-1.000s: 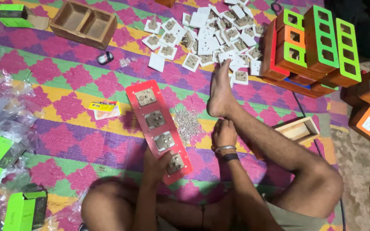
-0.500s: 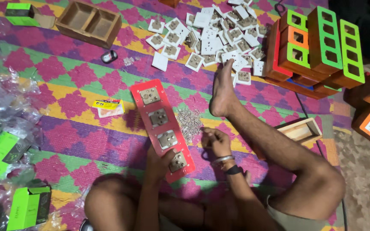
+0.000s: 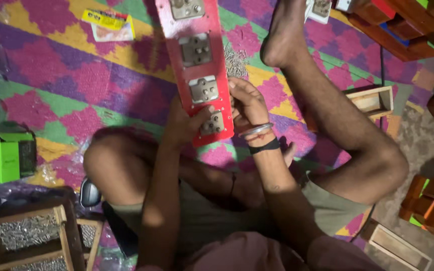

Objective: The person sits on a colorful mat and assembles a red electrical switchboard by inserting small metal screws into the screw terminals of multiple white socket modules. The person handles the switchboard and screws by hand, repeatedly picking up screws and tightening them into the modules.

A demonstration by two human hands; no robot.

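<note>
- A patterned mat [image 3: 76, 85] in pink, purple, green and yellow is covering the floor under the seated person.
- A long red board [image 3: 197, 65] is lying on the mat between the knees, carrying 4 grey socket parts.
- The left hand [image 3: 184, 123] is gripping the board's near end, thumb pressing on its face.
- The right hand [image 3: 247, 103] is curling against the board's right edge, fingertips pinched together beside a socket; whatever it pinches is too small to tell.
- A heap of small screws [image 3: 234, 62] is sitting just right of the board.
</note>
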